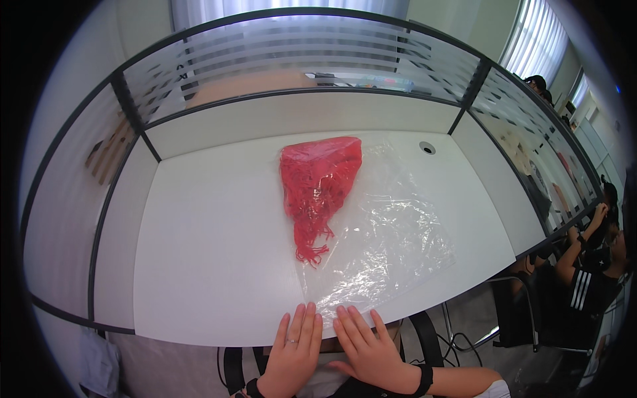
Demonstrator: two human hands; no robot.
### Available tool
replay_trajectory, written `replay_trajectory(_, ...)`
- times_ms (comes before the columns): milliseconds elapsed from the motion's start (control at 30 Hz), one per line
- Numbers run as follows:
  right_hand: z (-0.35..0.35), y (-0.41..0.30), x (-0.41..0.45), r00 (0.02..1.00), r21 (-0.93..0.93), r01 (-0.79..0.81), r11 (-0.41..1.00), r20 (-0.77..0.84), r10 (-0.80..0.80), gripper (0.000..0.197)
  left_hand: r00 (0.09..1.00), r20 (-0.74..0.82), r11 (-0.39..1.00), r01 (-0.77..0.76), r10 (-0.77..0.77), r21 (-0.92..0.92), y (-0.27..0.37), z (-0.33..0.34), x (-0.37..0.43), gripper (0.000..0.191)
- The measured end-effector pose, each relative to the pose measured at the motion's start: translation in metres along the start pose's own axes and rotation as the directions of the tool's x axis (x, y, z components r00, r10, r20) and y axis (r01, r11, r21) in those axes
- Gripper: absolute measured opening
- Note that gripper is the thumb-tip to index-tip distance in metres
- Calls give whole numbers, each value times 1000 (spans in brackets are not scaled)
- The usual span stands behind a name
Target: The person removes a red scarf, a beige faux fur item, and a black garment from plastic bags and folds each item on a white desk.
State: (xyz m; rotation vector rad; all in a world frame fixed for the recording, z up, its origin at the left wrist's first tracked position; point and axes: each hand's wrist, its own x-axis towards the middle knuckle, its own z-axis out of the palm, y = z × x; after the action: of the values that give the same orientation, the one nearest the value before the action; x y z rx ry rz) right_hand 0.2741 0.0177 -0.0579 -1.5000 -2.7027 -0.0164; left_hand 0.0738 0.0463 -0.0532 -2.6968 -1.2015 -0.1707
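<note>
A red fringed textile (318, 169), perhaps a scarf, lies inside a large clear plastic bag (393, 234) on the white desk (209, 239). The cloth is bunched at the bag's left side, with its tassels pointing towards me. Crinkled, flat film spreads to the right and down to the front edge. My left hand (297, 343) rests palm down at that edge, fingertips by the bag's near left corner, a ring on one finger. Beside it, my right hand (371, 348) lies palm down with its fingertips on or just at the film. Neither hand grips anything.
Low partitions with striped glass panels (298, 49) enclose the desk on three sides. A round cable hole (427, 148) sits at the back right. To the right, a person (592, 278) in dark clothing sits near a metal-framed chair (517, 308); cables (460, 343) lie on the floor.
</note>
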Motion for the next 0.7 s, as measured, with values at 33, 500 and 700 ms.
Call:
replay_trajectory(33,0,3,-2,1000,24,-9,1000,-3,9,86,1000,3,1000,3,-3,-2,0,-1,0,47)
replay_trajectory(500,-15,60,-32,986,-149,-162,975,3,164,88,1000,-19,1000,14,-15,-22,-1,2,-2,47)
replay_trajectory(700,-14,87,-50,969,-143,-237,961,35,244,94,999,-26,998,23,-25,-54,-1,4,-2,47)
